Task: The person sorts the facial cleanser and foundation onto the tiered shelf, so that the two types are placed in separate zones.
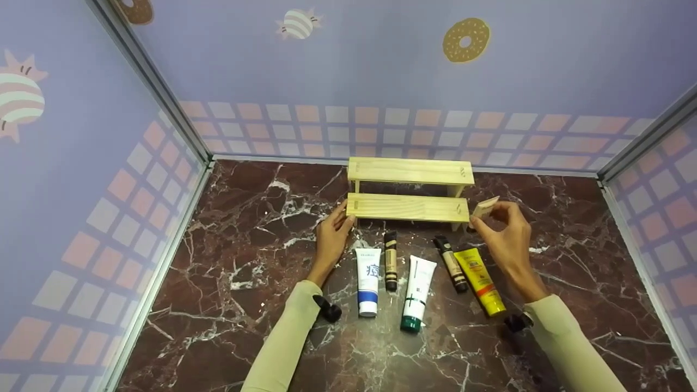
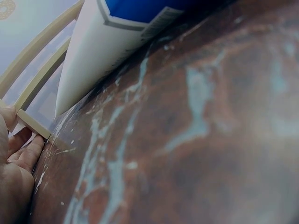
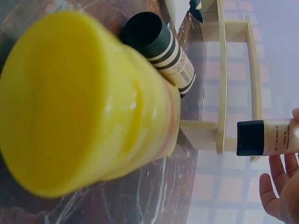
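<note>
A two-step wooden rack (image 1: 405, 208) stands against the back wall. At the left end of its lower step, my left hand (image 1: 331, 242) holds the corner, thumb at the front edge and fingers along the side. My right hand (image 1: 509, 237) pinches a small beige tube (image 1: 484, 207) between thumb and fingers, just off the rack's right end. In the right wrist view the beige tube (image 3: 278, 136) shows its black cap and small print, cap pointing toward the rack. Nearest the right hand on the table lies a yellow tube (image 1: 480, 280).
Before the rack lie a white tube with a blue band (image 1: 368, 277), a white tube with a green cap (image 1: 418, 291) and two slim beige-and-black tubes, one left (image 1: 391, 261) and one right (image 1: 451, 264). Patterned panels (image 1: 348, 65) enclose the dark marbled table (image 1: 239, 261).
</note>
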`<action>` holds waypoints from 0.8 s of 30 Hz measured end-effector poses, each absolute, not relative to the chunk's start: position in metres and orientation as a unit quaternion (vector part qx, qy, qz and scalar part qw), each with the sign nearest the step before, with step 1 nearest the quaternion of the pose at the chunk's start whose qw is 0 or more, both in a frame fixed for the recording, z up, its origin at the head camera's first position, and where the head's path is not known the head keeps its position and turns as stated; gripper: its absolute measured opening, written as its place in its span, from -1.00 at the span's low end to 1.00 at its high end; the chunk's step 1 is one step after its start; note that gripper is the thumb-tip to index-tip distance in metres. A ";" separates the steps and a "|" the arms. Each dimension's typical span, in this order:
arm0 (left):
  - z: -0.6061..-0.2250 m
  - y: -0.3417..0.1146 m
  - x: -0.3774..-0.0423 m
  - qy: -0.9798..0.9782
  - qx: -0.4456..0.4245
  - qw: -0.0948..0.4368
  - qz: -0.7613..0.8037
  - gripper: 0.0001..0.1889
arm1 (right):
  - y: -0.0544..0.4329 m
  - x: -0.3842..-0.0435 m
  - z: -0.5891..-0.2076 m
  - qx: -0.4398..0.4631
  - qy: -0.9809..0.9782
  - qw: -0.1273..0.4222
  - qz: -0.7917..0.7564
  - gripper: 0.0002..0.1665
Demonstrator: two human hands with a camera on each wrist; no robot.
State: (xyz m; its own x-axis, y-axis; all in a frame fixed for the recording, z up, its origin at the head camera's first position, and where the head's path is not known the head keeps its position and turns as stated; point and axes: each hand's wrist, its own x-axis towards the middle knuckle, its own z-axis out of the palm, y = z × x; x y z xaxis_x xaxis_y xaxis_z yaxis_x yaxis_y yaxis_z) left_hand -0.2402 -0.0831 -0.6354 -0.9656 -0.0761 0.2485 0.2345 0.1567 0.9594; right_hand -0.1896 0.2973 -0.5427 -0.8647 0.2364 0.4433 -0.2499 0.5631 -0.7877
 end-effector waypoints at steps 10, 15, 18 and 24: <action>-0.635 -0.084 -0.241 -0.752 -0.058 0.124 -0.645 -0.43 | 0.290 -0.191 -0.539 0.024 -0.838 0.262 0.478 -0.52; -0.635 -0.084 -0.241 -0.752 -0.055 0.130 -0.644 -0.46 | 0.288 -0.192 -0.541 0.028 -0.834 0.268 0.481 -0.53; -0.635 -0.084 -0.241 -0.753 -0.055 0.134 -0.642 -0.47 | 0.286 -0.192 -0.541 0.028 -0.834 0.270 0.481 -0.52; -0.635 -0.083 -0.240 -0.754 -0.053 0.126 -0.642 -0.44 | 0.285 -0.195 -0.541 0.027 -0.843 0.264 0.469 -0.47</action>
State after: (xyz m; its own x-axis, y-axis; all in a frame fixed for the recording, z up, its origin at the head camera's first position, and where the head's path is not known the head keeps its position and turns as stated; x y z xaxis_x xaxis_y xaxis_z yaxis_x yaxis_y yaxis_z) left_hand -0.2398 -0.0834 -0.6352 -0.9625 -0.0815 0.2589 0.2427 0.1688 0.9553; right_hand -0.1948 0.2852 -0.5414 -0.8588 0.2018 0.4708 -0.2935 0.5593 -0.7752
